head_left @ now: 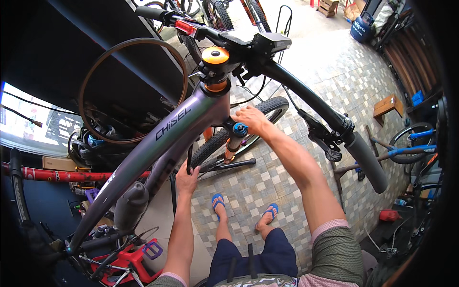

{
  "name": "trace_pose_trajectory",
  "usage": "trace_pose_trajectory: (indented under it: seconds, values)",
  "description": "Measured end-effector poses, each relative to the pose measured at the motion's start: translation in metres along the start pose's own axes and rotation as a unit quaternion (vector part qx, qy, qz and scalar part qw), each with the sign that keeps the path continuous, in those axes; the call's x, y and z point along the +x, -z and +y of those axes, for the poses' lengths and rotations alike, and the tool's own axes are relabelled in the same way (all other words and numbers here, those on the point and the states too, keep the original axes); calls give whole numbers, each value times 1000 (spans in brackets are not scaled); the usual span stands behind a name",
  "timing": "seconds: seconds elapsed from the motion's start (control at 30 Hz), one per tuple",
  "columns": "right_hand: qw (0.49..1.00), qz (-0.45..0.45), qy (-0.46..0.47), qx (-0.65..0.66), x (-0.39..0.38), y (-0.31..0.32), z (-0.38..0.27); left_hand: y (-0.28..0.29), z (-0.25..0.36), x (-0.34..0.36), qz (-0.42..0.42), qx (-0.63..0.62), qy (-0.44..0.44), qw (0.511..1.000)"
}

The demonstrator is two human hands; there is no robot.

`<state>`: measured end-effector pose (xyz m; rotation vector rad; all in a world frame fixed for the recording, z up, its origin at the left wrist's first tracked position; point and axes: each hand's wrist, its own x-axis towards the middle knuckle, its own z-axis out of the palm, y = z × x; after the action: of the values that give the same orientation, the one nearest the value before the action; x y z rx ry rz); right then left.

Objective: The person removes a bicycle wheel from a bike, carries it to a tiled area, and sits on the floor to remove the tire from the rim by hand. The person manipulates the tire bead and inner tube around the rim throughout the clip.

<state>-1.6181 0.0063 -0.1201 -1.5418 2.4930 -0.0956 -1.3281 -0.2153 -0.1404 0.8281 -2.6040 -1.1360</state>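
Tiled floor [267, 186], blue drum [362, 27] at far edge. My right hand [252, 119] grasps the fork [235, 138] crown; my left hand [187, 178] pinches a black cable [190, 158] beside the frame [162, 138].

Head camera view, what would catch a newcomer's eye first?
A grey bike frame runs diagonally through the centre, topped by an orange headset cap and black handlebar. The right hand rests on the fork's blue knob; the left hand grips a thin black rod below the frame.

Two hands [251, 119], one grey bicycle [162, 136], two blue sandals [218, 201].
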Motion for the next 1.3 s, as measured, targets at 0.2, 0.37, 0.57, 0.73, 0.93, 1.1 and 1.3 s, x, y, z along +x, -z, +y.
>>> trace_pose_trajectory:
  seconds: [0.2, 0.37, 0.57, 0.73, 0.93, 1.1, 1.3]
  values:
    - [998, -49, -39, 13, -32, 30, 69, 55, -50, -74, 2, 49, 58, 997]
    - [963, 121, -75, 231, -99, 75, 65, 84, -90, -147, -54, 103, 123, 986]
    - [744, 281, -164, 584, -161, 105, 34, 105, -97, -209, -91, 149, 187, 967]
    - [780, 218, -200, 552, -184, 119, 39, 99, -106, -245, -94, 138, 209, 964]
    - [869, 79, -254, 417, -216, 104, 98, 103, -94, -279, -94, 125, 243, 957]
    - [945, -83, -291, 126, -262, 60, 153, 90, -82, -288, -115, 161, 212, 957]
    - [934, -4, -341, 104, -285, 61, 78, 106, -47, -266, -185, 214, 211, 936]
